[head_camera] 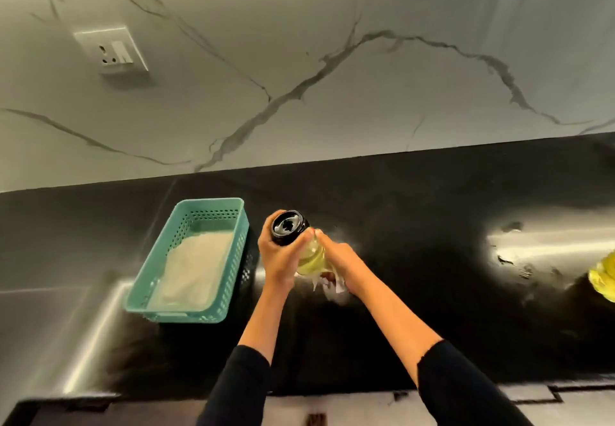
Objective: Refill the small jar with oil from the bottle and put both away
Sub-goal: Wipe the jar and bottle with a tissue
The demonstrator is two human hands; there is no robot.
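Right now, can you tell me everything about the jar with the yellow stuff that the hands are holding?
The jar looks like clear glass, holding pale yellow oil. It has a shiny black lid on top. It is tilted, with the lid leaning toward the teal basket. The left hand wraps around the lid, and the right hand grips the body. It sits above the black counter, over a bit of white paper. Whether its bottom touches anything is hidden.

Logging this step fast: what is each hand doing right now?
Left hand: closed on the black lid of the jar.
Right hand: closed around the jar's oil-filled body.
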